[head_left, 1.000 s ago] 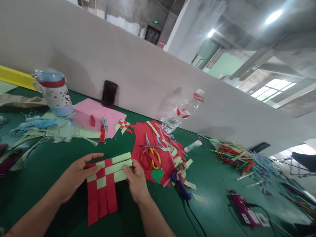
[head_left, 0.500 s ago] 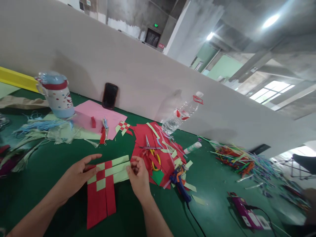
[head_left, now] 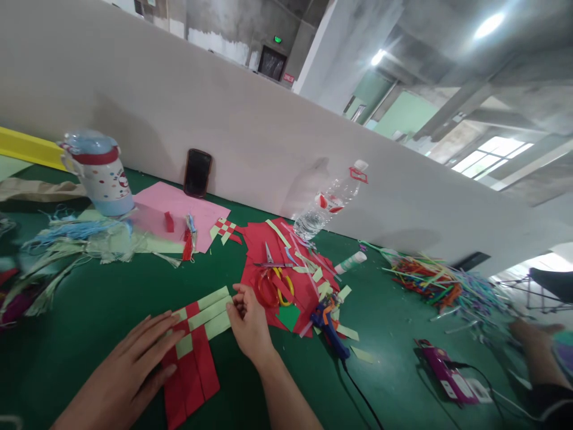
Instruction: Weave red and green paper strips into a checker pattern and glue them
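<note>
Red paper strips [head_left: 192,379] and pale green paper strips [head_left: 209,313] interlace in a checkered weave low in the middle of the head view. My left hand [head_left: 129,361] lies over the weave's left side with fingers stretched out, covering part of it. At the free right ends of the green strips, my right hand [head_left: 250,325] has thumb and fingers closed on an edge. The red strips hang down toward me, side by side. Just beyond my right hand, scissors [head_left: 286,286] with yellow and red handles lie on red paper [head_left: 259,245].
A blue glue gun [head_left: 331,334] with a cord lies right of the scraps. Behind stand a water bottle [head_left: 329,203], a phone [head_left: 197,173] and a cup [head_left: 102,176]. A small checkered piece [head_left: 224,229] lies near pink paper [head_left: 156,200]. Another person's hand [head_left: 532,334] is at far right.
My left hand has gone from gripping the weave's upper left edge to lying flat across it. The woven paper has turned slightly. Another person's hand has come into view at the right.
</note>
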Action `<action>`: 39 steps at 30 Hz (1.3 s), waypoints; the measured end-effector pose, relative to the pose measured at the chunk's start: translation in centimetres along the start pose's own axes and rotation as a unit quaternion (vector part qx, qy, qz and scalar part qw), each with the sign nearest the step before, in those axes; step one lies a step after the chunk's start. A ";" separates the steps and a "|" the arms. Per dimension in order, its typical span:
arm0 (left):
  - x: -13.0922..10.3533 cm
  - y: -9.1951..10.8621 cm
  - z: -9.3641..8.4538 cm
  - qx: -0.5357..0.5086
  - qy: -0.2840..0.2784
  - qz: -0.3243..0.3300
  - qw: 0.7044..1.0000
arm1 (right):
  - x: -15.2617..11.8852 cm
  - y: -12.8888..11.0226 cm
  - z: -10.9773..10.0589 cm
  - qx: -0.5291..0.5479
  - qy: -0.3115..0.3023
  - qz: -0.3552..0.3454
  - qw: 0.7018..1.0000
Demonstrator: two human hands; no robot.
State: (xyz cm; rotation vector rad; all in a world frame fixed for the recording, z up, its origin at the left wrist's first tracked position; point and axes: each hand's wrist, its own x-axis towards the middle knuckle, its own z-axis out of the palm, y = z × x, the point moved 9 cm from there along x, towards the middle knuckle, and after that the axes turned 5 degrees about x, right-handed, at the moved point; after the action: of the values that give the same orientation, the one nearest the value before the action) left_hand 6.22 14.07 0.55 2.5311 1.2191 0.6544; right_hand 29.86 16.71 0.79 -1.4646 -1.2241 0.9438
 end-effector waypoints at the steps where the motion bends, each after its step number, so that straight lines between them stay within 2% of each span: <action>1: -0.3 0.8 -0.1 0.039 0.017 0.046 0.998 | 0.0 0.0 0.0 -0.004 -0.002 -0.003 1.000; 4: -0.7 2.5 -0.6 0.125 0.059 0.141 0.980 | 0.0 0.1 0.1 -0.015 -0.009 -0.009 1.000; 10: -0.6 4.1 -1.2 0.180 0.070 0.179 0.965 | 0.2 0.1 0.1 -0.032 -0.015 -0.015 0.999; 14: -0.6 4.3 -1.2 0.189 0.066 0.178 0.963 | 0.2 0.0 0.2 -0.041 -0.016 -0.019 0.999; 22: -0.7 3.5 -0.7 0.169 0.061 0.154 0.972 | 0.1 -0.3 0.1 -0.054 -0.017 -0.028 0.998; 28: -1.2 1.6 -2.1 0.096 0.127 0.063 0.985 | 0.1 -0.4 0.1 -0.057 -0.009 -0.029 0.998; 31: -1.3 1.1 -2.5 0.076 0.135 0.037 0.987 | 0.1 -0.2 0.2 -0.058 -0.008 -0.028 0.998; 39: 1.0 3.1 -1.7 0.157 0.082 0.107 0.978 | 0.2 0.1 0.0 -0.061 -0.003 -0.026 0.998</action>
State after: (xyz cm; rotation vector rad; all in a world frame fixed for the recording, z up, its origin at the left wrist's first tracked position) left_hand 7.99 13.05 3.56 2.9537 1.1932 0.7876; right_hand 29.88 16.86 0.68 -1.5187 -1.3372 0.8528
